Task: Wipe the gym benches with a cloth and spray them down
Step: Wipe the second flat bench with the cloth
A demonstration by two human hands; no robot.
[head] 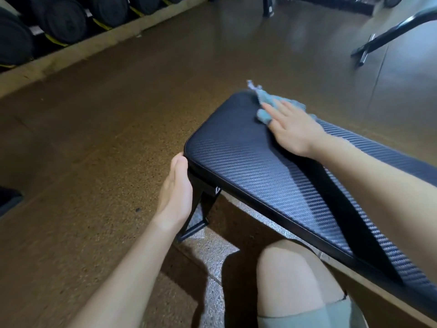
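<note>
A black gym bench (241, 157) with a woven, carbon-like pad runs from the middle of the view to the lower right. My right hand (293, 129) lies flat on a light blue cloth (272, 100) and presses it onto the pad near the bench's far corner. The cloth's far end is blurred. My left hand (176, 188) rests with straight fingers against the near left corner of the pad; its fingertips touch the edge. No spray bottle is in view.
Black bench legs (201, 216) stand under the pad on a brown speckled rubber floor. A rack of black dumbbells (61, 20) lines the far left. Another black machine frame (387, 36) stands at the upper right. My bare knee (293, 280) is below the bench.
</note>
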